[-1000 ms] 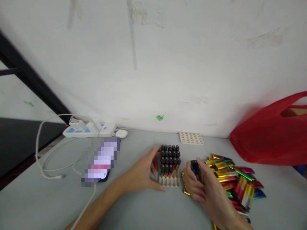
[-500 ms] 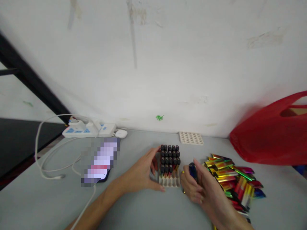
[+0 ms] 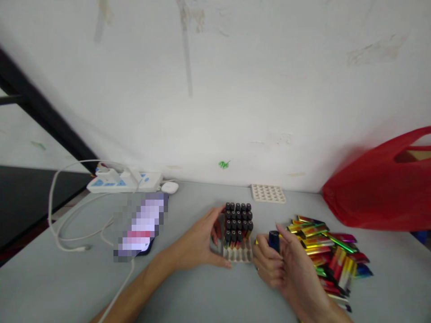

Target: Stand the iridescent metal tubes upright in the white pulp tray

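A pale tray (image 3: 237, 256) stands on the grey table with several black-capped tubes (image 3: 238, 215) upright in its back rows; its front cups show bare. My left hand (image 3: 202, 242) is curved around the tray's left side, thumb at the front corner and fingers at the back, gripping it. Just right of the tray, my right hand (image 3: 278, 260) is closed around a dark blue cylinder (image 3: 274, 240), whose top shows above the curled fingers. Something yellow peeks out at that hand's left side. Shiny multicoloured tubes (image 3: 319, 242) lie in a heap beyond it.
A second pale holed tray (image 3: 268, 194) lies by the wall. On the right sits a red bag (image 3: 377, 193). To the left are a phone (image 3: 143, 224), a white power strip (image 3: 151, 181), a small white case (image 3: 170, 187) and looping white cables (image 3: 67, 215).
My right hand has turned slightly, and the blue cylinder in it has shifted a little right and down. My left hand and the tray stay where they were.
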A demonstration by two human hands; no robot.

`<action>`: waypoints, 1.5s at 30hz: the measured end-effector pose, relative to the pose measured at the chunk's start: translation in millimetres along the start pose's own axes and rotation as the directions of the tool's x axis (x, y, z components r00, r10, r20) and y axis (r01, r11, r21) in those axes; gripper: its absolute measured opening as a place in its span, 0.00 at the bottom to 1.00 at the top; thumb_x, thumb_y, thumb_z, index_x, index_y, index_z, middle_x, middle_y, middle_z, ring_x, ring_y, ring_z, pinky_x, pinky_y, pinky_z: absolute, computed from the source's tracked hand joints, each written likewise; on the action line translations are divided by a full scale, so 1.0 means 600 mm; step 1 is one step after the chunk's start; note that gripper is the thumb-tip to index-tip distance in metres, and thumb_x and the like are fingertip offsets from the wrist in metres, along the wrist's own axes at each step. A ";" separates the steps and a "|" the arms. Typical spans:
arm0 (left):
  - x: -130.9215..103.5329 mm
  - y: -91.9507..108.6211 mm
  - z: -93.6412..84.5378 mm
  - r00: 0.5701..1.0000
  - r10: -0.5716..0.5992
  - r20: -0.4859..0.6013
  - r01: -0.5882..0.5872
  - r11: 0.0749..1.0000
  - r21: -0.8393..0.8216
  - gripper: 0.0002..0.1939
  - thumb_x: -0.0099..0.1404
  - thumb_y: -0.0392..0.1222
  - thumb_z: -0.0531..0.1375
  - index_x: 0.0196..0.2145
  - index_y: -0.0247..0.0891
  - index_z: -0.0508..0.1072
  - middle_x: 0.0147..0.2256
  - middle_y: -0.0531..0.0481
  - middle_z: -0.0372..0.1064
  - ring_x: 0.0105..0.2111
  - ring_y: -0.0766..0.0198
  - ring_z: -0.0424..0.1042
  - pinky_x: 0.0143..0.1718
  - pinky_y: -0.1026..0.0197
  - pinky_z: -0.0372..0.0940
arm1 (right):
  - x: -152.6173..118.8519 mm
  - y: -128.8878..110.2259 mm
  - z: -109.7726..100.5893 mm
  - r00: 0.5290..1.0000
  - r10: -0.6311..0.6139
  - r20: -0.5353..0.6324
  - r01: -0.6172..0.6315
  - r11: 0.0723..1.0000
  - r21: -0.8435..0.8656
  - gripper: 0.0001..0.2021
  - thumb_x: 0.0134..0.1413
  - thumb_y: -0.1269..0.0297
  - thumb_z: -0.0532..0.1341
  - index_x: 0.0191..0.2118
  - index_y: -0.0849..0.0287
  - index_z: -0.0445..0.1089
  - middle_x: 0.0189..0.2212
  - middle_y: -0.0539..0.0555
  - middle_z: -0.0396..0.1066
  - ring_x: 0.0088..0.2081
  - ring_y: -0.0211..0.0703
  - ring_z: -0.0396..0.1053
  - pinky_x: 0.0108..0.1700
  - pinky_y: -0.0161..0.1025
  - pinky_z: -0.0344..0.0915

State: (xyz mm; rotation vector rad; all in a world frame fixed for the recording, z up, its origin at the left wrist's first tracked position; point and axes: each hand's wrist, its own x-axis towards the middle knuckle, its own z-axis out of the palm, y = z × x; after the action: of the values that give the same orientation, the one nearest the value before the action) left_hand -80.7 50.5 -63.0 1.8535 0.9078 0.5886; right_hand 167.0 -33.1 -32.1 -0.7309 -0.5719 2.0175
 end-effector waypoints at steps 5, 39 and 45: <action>0.000 0.000 -0.001 1.000 0.011 0.010 -0.011 1.000 0.000 0.71 0.48 0.52 0.86 0.79 0.45 0.53 0.60 0.39 0.70 0.49 0.46 0.75 0.49 0.49 0.75 | 0.004 0.007 0.000 0.998 -0.051 -0.022 0.051 0.998 -0.024 0.33 0.62 0.36 0.69 0.24 0.52 0.51 0.19 0.38 0.38 0.20 0.30 0.31 0.21 0.34 0.34; 0.000 -0.004 -0.001 0.999 0.034 0.001 -0.034 0.999 0.025 0.70 0.48 0.53 0.86 0.79 0.48 0.54 0.64 0.38 0.68 0.51 0.46 0.76 0.50 0.48 0.76 | 0.006 0.016 0.003 0.992 -0.054 -0.113 0.042 0.993 -0.109 0.34 0.58 0.32 0.69 0.24 0.52 0.52 0.19 0.37 0.38 0.20 0.30 0.31 0.21 0.33 0.35; 0.001 -0.006 -0.002 1.000 0.026 0.007 -0.026 0.999 0.025 0.71 0.47 0.54 0.86 0.79 0.46 0.53 0.63 0.37 0.68 0.52 0.45 0.76 0.52 0.47 0.75 | 0.004 0.019 0.000 0.985 -0.068 -0.156 0.051 0.993 -0.110 0.33 0.54 0.32 0.70 0.24 0.52 0.54 0.18 0.37 0.39 0.20 0.30 0.31 0.20 0.33 0.35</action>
State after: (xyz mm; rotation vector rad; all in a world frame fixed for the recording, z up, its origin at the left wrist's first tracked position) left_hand -82.1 52.2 -65.6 1.8915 0.8921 0.5894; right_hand 159.0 -36.7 -40.1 -0.9189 -0.6027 1.8649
